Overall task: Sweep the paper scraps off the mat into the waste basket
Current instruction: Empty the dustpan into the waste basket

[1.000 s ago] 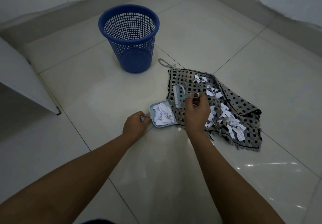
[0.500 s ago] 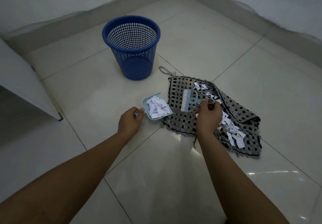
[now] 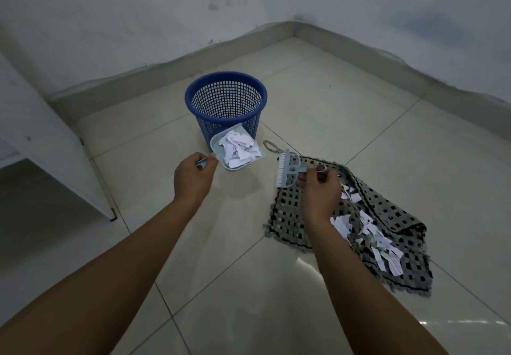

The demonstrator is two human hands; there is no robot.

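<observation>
Scraps (image 3: 240,148) of torn white paper are heaped in a pale blue plastic dustpan (image 3: 221,146), which is held by its short handle just beyond the left hand (image 3: 193,176), its far edge seen in front of the basket (image 3: 226,107) wall, below the rim. The left fingers are curled round that handle. The basket is a round blue plastic one with a grid of small square holes and a solid rim, standing upright on the glossy tiled floor (image 3: 345,122). More scraps (image 3: 370,237) are scattered on the mat (image 3: 398,216), right of the basket and nearer the person, mostly just below and right of the right hand (image 3: 318,189). The mat is a rumpled grey woven cloth with black squares and a dark scalloped border; a grey loop (image 3: 272,146) lies at its corner nearest the basket. A small pale blue brush (image 3: 289,169) with white bristles is pinched by its handle in the right fingertips, over the mat's basket-side edge. A white cabinet (image 3: 41,144) stands far left of the basket.
</observation>
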